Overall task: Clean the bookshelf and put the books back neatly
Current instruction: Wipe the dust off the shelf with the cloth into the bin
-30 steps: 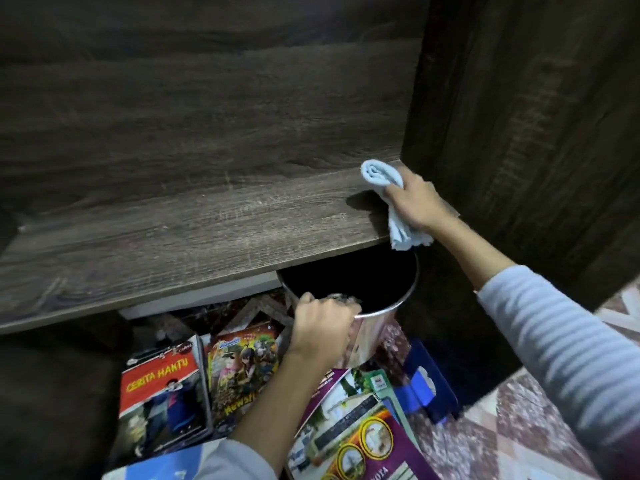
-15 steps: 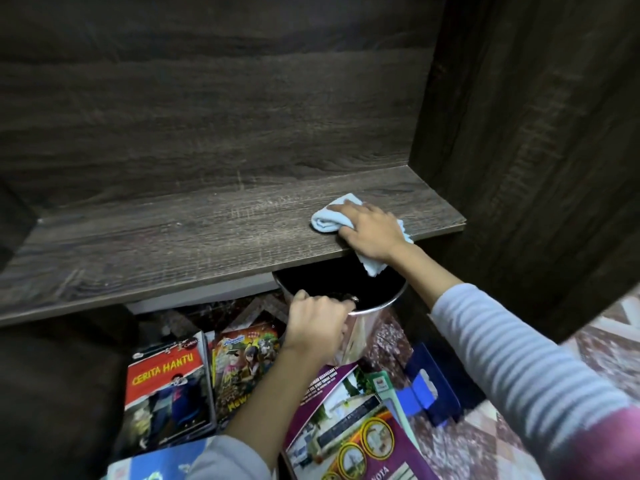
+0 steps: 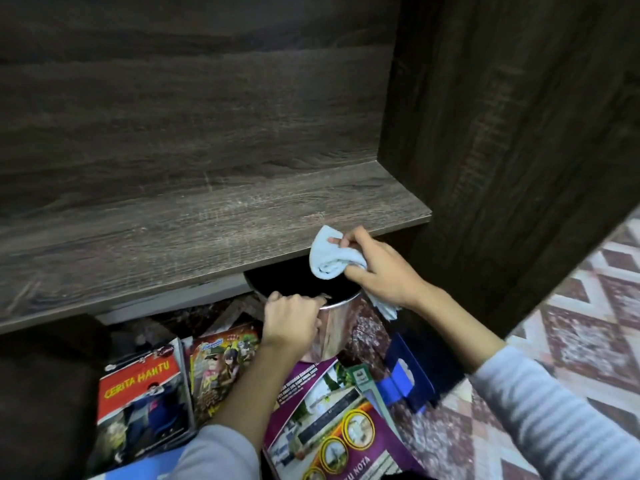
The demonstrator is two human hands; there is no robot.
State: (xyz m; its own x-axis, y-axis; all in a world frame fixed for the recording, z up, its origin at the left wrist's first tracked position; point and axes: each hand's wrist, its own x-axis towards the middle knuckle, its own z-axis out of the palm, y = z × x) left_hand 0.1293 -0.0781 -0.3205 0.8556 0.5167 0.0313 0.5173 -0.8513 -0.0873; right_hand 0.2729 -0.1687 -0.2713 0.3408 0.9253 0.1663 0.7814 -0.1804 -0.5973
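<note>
Dark wood grain fills the upper half of the frame: the bookshelf's back panel (image 3: 190,109), its side wall (image 3: 502,133) at the right, and one bare shelf board (image 3: 166,244) running across the middle. My right hand (image 3: 384,271) sits just right of centre at the board's front edge, the arm in a striped grey sleeve reaching in from the lower right. Its fingers (image 3: 353,236) are clenched round a bunched pale-blue cloth (image 3: 329,261), held at the board's lip above the dark mouth of a shiny metal bin (image 3: 337,330). A tail of the cloth trails under my wrist. My left hand (image 3: 294,320) comes up from bottom centre, gripping the bin's near rim. The bin stands partly under the board, so its far side is hidden. Books lie on the floor at lower left and centre: a red book (image 3: 142,393) titled "CERITA HANTU", a comic (image 3: 221,368) beside it, and a purple booklet (image 3: 329,420) partly under my left forearm. A blue plastic piece (image 3: 408,386) lies right of them on the patterned floor (image 3: 571,341).
</note>
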